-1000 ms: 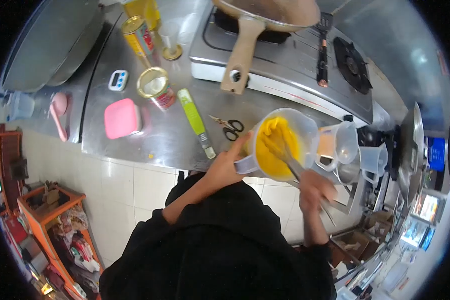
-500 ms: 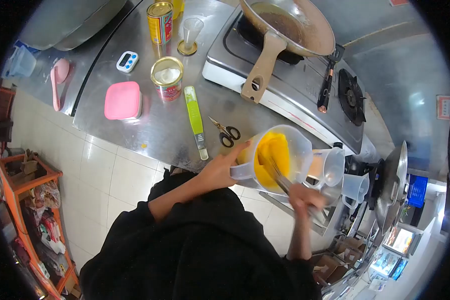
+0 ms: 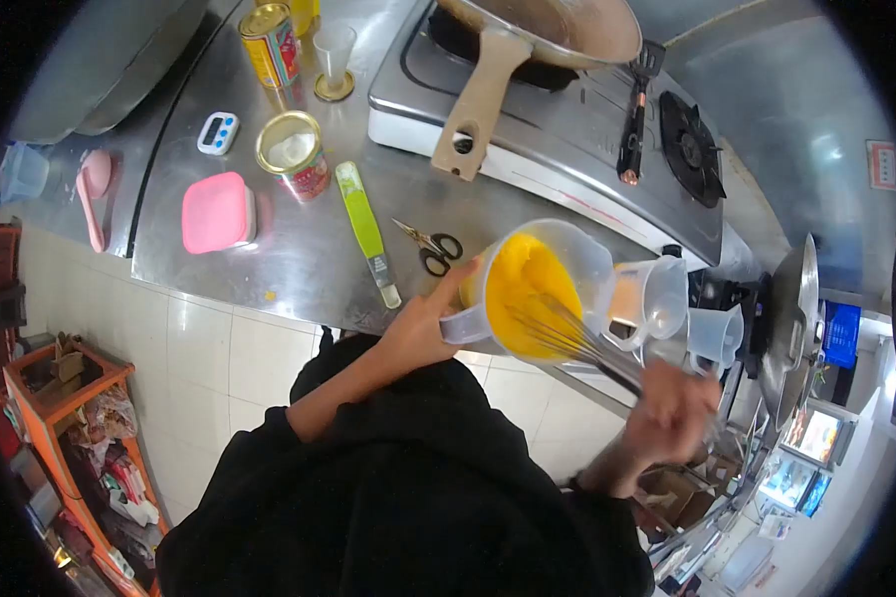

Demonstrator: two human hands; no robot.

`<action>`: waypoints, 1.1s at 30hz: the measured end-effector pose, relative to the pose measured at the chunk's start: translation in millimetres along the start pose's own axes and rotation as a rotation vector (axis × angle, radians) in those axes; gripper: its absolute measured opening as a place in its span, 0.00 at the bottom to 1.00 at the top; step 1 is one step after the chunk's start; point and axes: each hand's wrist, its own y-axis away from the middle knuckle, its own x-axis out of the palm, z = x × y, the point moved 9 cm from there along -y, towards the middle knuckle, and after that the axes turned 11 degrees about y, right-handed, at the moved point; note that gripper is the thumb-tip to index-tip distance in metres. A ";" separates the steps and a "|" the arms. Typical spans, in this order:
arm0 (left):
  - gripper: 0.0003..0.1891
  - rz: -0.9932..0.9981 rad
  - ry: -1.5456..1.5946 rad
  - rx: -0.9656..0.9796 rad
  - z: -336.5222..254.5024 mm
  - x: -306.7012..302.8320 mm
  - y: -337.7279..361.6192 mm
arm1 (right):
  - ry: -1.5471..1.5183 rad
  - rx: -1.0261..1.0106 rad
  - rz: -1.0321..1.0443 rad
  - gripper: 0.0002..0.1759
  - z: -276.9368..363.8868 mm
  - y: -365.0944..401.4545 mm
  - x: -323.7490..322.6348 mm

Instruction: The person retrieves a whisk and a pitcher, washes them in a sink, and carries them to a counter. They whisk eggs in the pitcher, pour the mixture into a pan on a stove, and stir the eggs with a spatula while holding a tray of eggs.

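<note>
My left hand [image 3: 421, 323] grips the handle side of a clear plastic measuring jug [image 3: 592, 264], which is tilted at the front edge of the steel table. Inside the jug is a bright yellow liquid [image 3: 513, 284]. My right hand [image 3: 672, 408], blurred by motion, is closed round the handle of a wire whisk [image 3: 577, 338]; the whisk's wires dip into the yellow liquid. Close to my left hand lie black-handled scissors [image 3: 434, 247] and a green-handled spatula-like tool [image 3: 363, 224]. More clear plastic jugs [image 3: 712, 333] stand to the right of the one I hold.
A gas stove [image 3: 558, 149] carries a frying pan [image 3: 607, 30] with its handle jutting toward me, plus a black slotted turner [image 3: 635, 124]. On the steel table [image 3: 309, 259] are an opened can [image 3: 309, 174], a pink-lidded box [image 3: 214, 211], a timer [image 3: 217, 132] and another can [image 3: 269, 50].
My right hand has moved right and down, drawing the whisk farther out so more wires show. The jug has shifted slightly up and left, and the head view has turned a little.
</note>
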 end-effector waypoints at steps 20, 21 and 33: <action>0.44 -0.032 -0.061 -0.031 -2.2 0.4 -2.7 | -0.053 -0.191 0.566 0.09 16.0 2.3 20.5; 0.44 -0.034 -0.057 -0.029 -0.1 2.1 -2.1 | -0.511 -0.016 0.486 0.10 -32.5 30.7 -15.7; 0.44 -0.023 0.085 -0.021 0.1 2.3 -2.3 | 0.265 -0.110 0.271 0.13 0.2 4.1 33.7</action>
